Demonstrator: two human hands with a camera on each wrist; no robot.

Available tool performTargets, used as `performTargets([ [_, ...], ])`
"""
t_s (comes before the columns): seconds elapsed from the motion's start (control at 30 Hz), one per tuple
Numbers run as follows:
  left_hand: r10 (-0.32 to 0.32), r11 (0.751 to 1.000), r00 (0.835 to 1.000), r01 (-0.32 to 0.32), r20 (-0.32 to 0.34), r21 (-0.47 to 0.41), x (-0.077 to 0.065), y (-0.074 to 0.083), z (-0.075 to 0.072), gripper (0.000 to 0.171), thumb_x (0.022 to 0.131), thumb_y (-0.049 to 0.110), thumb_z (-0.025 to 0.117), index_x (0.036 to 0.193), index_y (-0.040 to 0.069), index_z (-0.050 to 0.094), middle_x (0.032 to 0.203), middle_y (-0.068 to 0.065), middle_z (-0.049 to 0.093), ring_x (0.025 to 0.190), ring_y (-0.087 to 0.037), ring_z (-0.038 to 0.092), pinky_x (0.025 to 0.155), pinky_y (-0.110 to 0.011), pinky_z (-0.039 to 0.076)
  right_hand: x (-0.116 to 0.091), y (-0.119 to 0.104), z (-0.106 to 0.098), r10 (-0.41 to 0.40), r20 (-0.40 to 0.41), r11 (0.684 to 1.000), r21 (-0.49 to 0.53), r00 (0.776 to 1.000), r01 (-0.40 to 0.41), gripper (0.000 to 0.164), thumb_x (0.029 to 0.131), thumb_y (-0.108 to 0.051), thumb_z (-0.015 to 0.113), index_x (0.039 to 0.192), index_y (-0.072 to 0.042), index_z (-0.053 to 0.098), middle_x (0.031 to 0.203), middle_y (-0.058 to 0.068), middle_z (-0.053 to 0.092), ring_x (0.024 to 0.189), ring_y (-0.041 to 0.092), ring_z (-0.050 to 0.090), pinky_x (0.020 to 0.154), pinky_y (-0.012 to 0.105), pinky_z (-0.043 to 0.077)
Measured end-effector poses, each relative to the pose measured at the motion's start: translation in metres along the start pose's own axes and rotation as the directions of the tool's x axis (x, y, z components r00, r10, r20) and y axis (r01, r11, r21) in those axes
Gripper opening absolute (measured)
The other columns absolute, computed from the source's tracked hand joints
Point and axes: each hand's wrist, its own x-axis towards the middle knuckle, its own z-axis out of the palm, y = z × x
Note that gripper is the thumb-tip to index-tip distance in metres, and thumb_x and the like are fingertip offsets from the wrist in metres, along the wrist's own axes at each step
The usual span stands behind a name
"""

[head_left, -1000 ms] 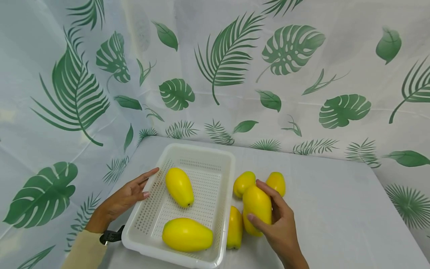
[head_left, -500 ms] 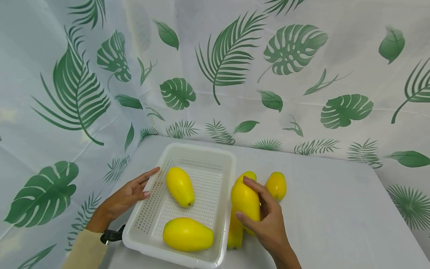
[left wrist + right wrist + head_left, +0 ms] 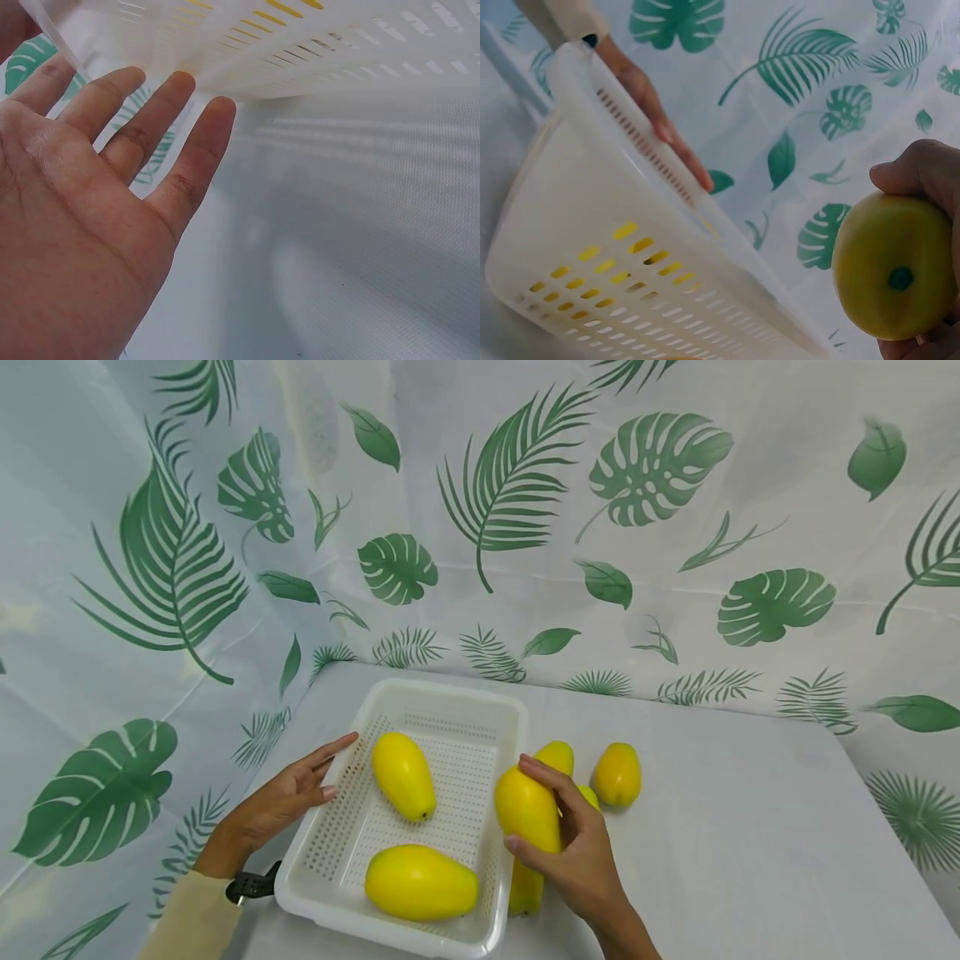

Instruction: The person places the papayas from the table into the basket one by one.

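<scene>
Right hand (image 3: 581,852) wrapped round a smooth, glossy, tapering yellow fruit (image 3: 525,806), raised near the 3 o'clock rim of the perforated white plastic basket (image 3: 468,777), its forearm slanting in from 5! Left hand (image 3: 273,806), fingers straight and spread, thumb at the 9 o'clock rim, gripping nothing. Inside, a longer plump fruit (image 3: 422,882) sits at 6; outside, a stubbier fruit (image 3: 618,774) at 2.
</scene>
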Motion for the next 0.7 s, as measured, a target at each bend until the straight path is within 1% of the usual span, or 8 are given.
performTargets([
  [0.13, -0.005, 1.0, 1.0, 0.005, -0.006, -0.006, 0.0, 0.001, 0.001, 0.077, 0.111, 0.0, 0.043, 0.173, 0.027, 0.007, 0.177, -0.02, 0.018, 0.145, -0.034, 0.054, 0.106, -0.049, 0.059, 0.002, 0.002, 0.005, 0.02, 0.015, 1.0, 0.002, 1.0, -0.02, 0.076, 0.084, -0.003, 0.087, 0.151, -0.023, 0.058, 0.161, -0.005, 0.053, 0.149, 0.017, 0.05, 0.117, 0.023, 0.047],
  [0.3, -0.01, 1.0, 1.0, 0.01, -0.011, -0.016, 0.0, 0.002, 0.002, 0.077, 0.111, -0.001, 0.044, 0.173, 0.027, 0.008, 0.177, -0.019, 0.02, 0.145, -0.034, 0.055, 0.105, -0.05, 0.059, 0.003, 0.005, 0.011, 0.025, 0.04, 1.0, 0.013, 0.999, -0.025, 0.078, 0.083, -0.004, 0.087, 0.15, -0.028, 0.058, 0.161, -0.007, 0.052, 0.148, 0.017, 0.051, 0.116, 0.025, 0.049],
  [0.47, -0.004, 1.0, 1.0, 0.004, -0.008, -0.014, 0.0, -0.001, 0.0, 0.077, 0.111, 0.0, 0.044, 0.173, 0.027, 0.008, 0.177, -0.02, 0.02, 0.144, -0.034, 0.055, 0.106, -0.049, 0.059, 0.004, 0.007, 0.016, 0.029, 0.062, 1.0, 0.003, 0.998, -0.029, 0.076, 0.084, -0.006, 0.087, 0.15, -0.029, 0.058, 0.161, -0.006, 0.052, 0.147, 0.017, 0.052, 0.116, 0.024, 0.049],
  [0.7, -0.009, 1.0, 1.0, 0.009, -0.012, -0.014, 0.0, 0.0, 0.001, 0.077, 0.111, 0.001, 0.045, 0.173, 0.028, 0.008, 0.177, -0.019, 0.02, 0.145, -0.032, 0.055, 0.106, -0.049, 0.059, 0.005, 0.008, 0.022, 0.053, 0.095, 0.998, 0.01, 0.994, -0.055, 0.079, 0.083, -0.006, 0.088, 0.151, -0.031, 0.056, 0.163, -0.007, 0.049, 0.149, 0.016, 0.05, 0.116, 0.025, 0.048],
])
